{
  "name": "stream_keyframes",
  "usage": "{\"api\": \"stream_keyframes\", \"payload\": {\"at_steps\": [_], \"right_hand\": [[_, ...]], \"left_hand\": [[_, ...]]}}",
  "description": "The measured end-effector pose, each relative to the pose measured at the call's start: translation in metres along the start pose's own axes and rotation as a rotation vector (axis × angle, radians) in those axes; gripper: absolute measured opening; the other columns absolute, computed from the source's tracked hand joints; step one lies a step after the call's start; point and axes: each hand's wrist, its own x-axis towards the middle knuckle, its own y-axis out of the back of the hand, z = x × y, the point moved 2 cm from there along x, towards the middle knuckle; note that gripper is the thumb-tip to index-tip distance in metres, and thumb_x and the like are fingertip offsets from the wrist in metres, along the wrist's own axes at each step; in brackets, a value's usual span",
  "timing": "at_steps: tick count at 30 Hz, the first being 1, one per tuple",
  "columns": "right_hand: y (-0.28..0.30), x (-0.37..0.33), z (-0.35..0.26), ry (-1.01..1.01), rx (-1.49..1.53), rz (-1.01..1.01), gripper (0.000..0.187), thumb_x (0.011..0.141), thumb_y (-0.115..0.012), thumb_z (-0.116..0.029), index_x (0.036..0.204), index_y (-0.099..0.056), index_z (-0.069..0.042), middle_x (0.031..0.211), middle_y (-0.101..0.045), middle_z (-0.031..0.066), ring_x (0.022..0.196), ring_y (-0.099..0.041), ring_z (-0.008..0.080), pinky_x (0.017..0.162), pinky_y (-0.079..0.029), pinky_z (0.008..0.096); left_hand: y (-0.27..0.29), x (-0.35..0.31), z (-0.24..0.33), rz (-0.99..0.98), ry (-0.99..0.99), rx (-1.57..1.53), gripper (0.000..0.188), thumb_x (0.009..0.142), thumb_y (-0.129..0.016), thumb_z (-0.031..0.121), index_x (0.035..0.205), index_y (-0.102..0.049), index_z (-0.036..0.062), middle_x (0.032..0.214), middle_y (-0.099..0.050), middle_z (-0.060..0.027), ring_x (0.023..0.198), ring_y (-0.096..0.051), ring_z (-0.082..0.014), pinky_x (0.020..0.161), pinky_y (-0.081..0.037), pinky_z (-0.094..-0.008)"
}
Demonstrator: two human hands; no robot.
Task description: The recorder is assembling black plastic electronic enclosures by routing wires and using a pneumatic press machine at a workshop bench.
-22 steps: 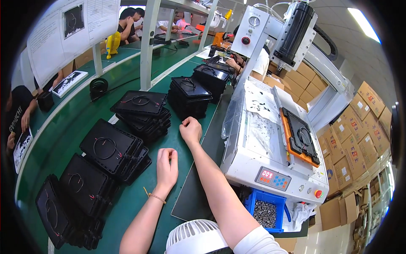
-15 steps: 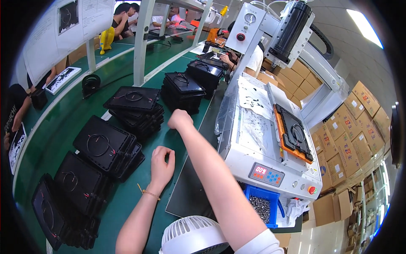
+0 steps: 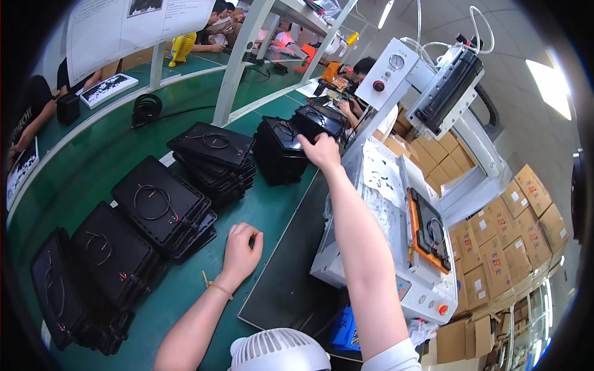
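My right hand (image 3: 320,150) is stretched far forward, thumb and fingers apart, at the edge of two far stacks of black panels. The nearer of these is a glossy stack (image 3: 283,151); the other stack (image 3: 318,120) stands just behind it. Whether the fingertips touch a panel, I cannot tell. My left hand (image 3: 241,250) rests low over the green table (image 3: 204,278) with its fingers curled in, and nothing shows in it. To its left stand several more stacks of black panels with thin coiled cables on top, the closest being a fanned stack (image 3: 164,207).
A white dispensing machine (image 3: 396,272) stands at the right, with an orange fixture (image 3: 416,230) carrying a black panel. A white fan (image 3: 278,349) is at the front edge. A shelf post (image 3: 241,65) rises beyond the stacks. Co-workers sit across the table; cardboard boxes (image 3: 495,247) fill the right.
My right hand has moved forward and right, from the table beside the stacks to the far stacks, and its fingers have spread. My left hand keeps its curled pose. The view has shifted.
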Motion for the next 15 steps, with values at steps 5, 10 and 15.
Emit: {"api": "stream_keyframes", "payload": {"at_steps": [5,10,15], "right_hand": [[-0.007,0.012,-0.031,-0.116,-0.002,-0.344,0.110,0.064,-0.064,-0.075,0.130,-0.043,0.011,0.133,-0.048,0.0288,0.126,-0.043,0.0425,0.105,-0.037,0.0437],[-0.013,0.007,-0.042,-0.054,-0.102,-0.462,0.118,0.057,-0.067,-0.078,0.135,-0.039,0.007,0.134,-0.048,0.0272,0.128,-0.042,0.0410,0.106,-0.035,0.0436],[-0.019,0.008,-0.050,-0.008,-0.137,-0.472,0.121,0.056,-0.069,-0.076,0.137,-0.035,0.007,0.135,-0.046,0.0274,0.127,-0.043,0.0419,0.106,-0.036,0.0445]], "left_hand": [[0.006,0.002,0.001,-0.002,0.037,0.010,0.010,0.081,-0.061,0.006,0.074,-0.058,-0.0006,0.079,-0.057,-0.0139,0.079,-0.053,-0.0324,0.073,-0.044,-0.0394],[-0.001,0.002,0.001,-0.018,0.062,-0.008,0.010,0.080,-0.062,0.006,0.074,-0.058,-0.0008,0.078,-0.058,-0.0137,0.080,-0.054,-0.0321,0.073,-0.044,-0.0392],[0.011,0.002,0.002,-0.010,0.049,-0.002,0.010,0.080,-0.062,0.005,0.073,-0.058,-0.0004,0.078,-0.058,-0.0138,0.080,-0.053,-0.0326,0.073,-0.044,-0.0394]]}}
